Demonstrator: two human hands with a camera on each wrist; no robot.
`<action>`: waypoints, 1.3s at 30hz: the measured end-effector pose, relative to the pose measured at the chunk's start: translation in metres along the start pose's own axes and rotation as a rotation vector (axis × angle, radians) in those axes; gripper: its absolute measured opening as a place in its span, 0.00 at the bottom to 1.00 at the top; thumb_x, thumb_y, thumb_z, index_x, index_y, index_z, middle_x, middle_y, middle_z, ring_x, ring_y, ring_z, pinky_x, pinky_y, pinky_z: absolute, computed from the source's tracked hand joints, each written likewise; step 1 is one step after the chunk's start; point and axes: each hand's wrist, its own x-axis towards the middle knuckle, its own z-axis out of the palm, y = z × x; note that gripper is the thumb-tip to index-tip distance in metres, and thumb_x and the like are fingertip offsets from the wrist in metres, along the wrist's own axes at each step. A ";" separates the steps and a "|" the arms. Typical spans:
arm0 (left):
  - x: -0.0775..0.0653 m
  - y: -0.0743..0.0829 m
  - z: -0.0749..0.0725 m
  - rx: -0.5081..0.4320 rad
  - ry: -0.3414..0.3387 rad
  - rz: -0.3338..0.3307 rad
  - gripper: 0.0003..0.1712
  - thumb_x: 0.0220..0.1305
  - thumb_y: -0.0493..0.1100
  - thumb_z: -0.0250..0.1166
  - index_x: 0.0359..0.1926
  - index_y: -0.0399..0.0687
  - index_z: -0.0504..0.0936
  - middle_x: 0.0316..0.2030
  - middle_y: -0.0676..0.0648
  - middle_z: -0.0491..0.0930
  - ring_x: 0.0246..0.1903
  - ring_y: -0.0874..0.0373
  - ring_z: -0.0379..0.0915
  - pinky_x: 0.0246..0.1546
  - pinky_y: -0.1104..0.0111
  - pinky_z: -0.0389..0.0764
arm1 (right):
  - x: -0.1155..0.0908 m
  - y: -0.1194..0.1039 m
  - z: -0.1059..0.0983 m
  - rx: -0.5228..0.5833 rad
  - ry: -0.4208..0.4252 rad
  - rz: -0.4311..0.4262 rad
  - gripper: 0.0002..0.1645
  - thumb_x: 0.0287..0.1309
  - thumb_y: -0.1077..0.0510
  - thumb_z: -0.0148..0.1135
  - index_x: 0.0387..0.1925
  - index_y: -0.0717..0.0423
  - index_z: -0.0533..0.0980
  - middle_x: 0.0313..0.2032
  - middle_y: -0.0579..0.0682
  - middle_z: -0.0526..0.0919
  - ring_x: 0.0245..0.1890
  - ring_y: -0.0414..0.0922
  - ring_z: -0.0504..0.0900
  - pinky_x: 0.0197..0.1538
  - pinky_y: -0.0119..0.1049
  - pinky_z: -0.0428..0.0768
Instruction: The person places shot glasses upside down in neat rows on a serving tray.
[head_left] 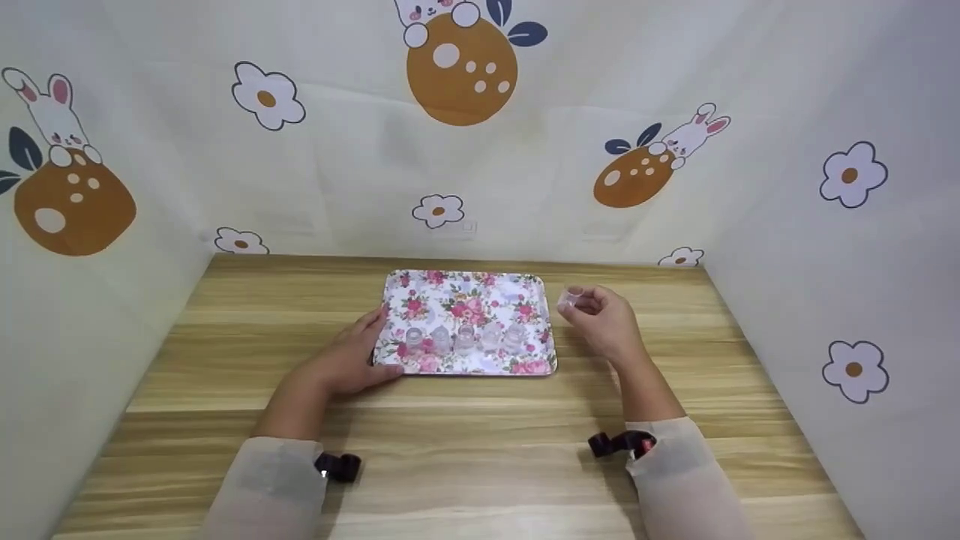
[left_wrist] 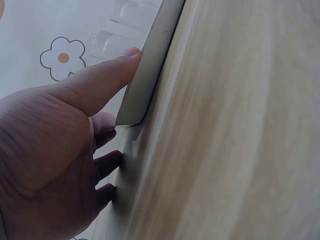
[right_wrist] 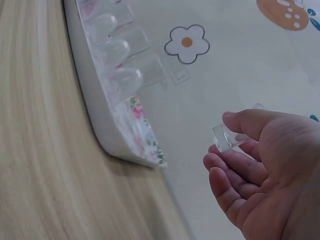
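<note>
A white tray with a pink floral print [head_left: 469, 289] lies on the wooden table. Along its near half stands a row of several small clear jars [head_left: 466, 337]. At the tray's left near corner, my left hand [head_left: 352, 356] holds the edge, thumb on the near rim and fingers along the left side. In the left wrist view the thumb [left_wrist: 100, 82] presses the rim close to the jars. Off the tray's right side, my right hand [head_left: 606, 322] pinches a small clear jar [right_wrist: 223, 138] between thumb and fingers, above the table; the fingers partly cover it.
The wood-grain table [head_left: 465, 450] reaches back to a pale curtain [head_left: 337, 172] printed with rabbits, oranges and flowers. Similar cloth hangs at both sides. A dark wrist camera [head_left: 341, 466] sits on the left sleeve, another camera [head_left: 621, 443] on the right.
</note>
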 end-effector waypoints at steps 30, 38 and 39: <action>-0.001 -0.002 0.000 -0.013 -0.005 0.019 0.62 0.72 0.63 0.68 0.87 0.44 0.41 0.88 0.40 0.38 0.85 0.30 0.35 0.84 0.34 0.47 | -0.013 -0.008 0.009 -0.017 0.007 -0.129 0.21 0.61 0.50 0.80 0.52 0.55 0.89 0.42 0.52 0.89 0.41 0.43 0.82 0.43 0.26 0.82; -0.001 -0.001 0.000 -0.019 -0.010 0.006 0.62 0.72 0.64 0.68 0.88 0.45 0.41 0.88 0.40 0.37 0.85 0.30 0.35 0.84 0.34 0.46 | -0.011 0.000 0.017 -0.108 0.020 -0.159 0.19 0.60 0.51 0.81 0.51 0.53 0.90 0.41 0.50 0.84 0.41 0.44 0.78 0.42 0.27 0.78; -0.001 -0.001 -0.001 -0.018 -0.012 0.004 0.62 0.72 0.64 0.68 0.88 0.45 0.41 0.88 0.40 0.37 0.85 0.30 0.35 0.84 0.34 0.46 | -0.011 0.000 0.018 -0.112 0.015 -0.159 0.20 0.60 0.52 0.81 0.52 0.54 0.90 0.41 0.51 0.84 0.41 0.43 0.78 0.42 0.27 0.78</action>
